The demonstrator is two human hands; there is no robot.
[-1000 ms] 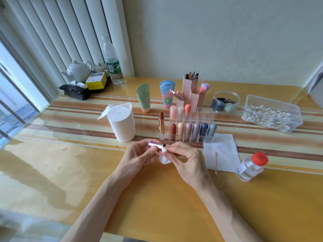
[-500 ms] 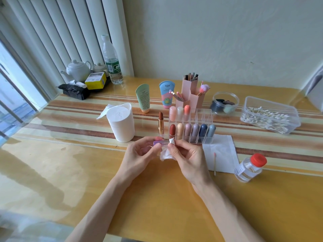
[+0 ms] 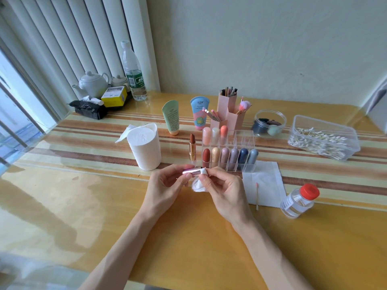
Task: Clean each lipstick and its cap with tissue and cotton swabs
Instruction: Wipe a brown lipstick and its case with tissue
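Tissue [image 3: 199, 186] shifted to cap [image 3: 190, 171] mouth — left hand [image 3: 165, 185] gripping, right hand [image 3: 224, 191] pinching

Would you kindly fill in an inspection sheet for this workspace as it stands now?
Surface: glossy yellow table, striped runner.
Job's things: uncapped lipstick upright beside organiser; tissue roll; swab tub; swab on flat tissue.
Clutter: teapot, water bottle, green tube, blue tube, brush holder, jar, red-capped bottle.
Hands: left hand holds pink cap; right hand pinches tissue wad against its end.
Cables: nothing seen.
Surroundings: blinds, window, plain wall.
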